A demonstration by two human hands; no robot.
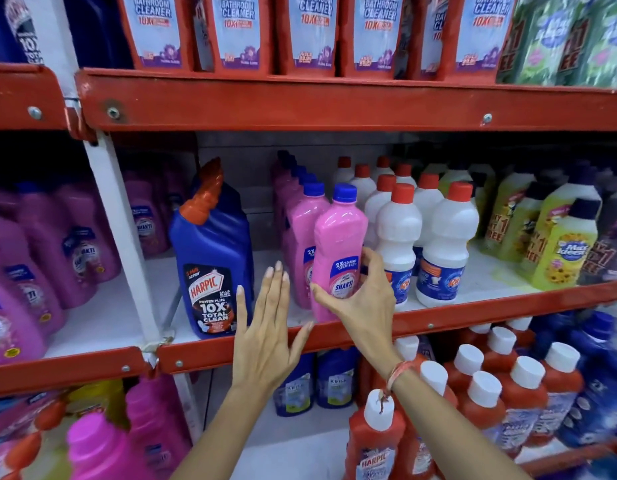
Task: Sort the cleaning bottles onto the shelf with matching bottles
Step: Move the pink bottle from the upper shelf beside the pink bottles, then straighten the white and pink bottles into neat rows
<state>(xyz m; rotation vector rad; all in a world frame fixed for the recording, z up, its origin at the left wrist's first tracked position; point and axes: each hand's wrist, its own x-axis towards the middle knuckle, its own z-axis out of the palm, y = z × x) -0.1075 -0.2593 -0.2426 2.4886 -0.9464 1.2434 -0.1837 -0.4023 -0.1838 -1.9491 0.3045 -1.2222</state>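
My right hand (360, 299) grips a pink Shakti bottle with a blue cap (338, 244) around its lower label, tilted slightly at the front edge of the middle shelf (473, 311). Directly behind it stands a row of matching pink bottles (302, 223). My left hand (269, 327) is held flat with fingers spread, just left of the bottle, touching nothing. A blue Harpic bottle with an orange cap (212, 258) stands to the left of my left hand.
White bottles with red caps (445, 237) crowd the right of the pink row, then yellow-green bottles (559, 251). Purple bottles (40, 265) fill the left bay. Red Harpic bottles (376, 445) stand below; bathroom cleaner pouches (238, 29) sit above.
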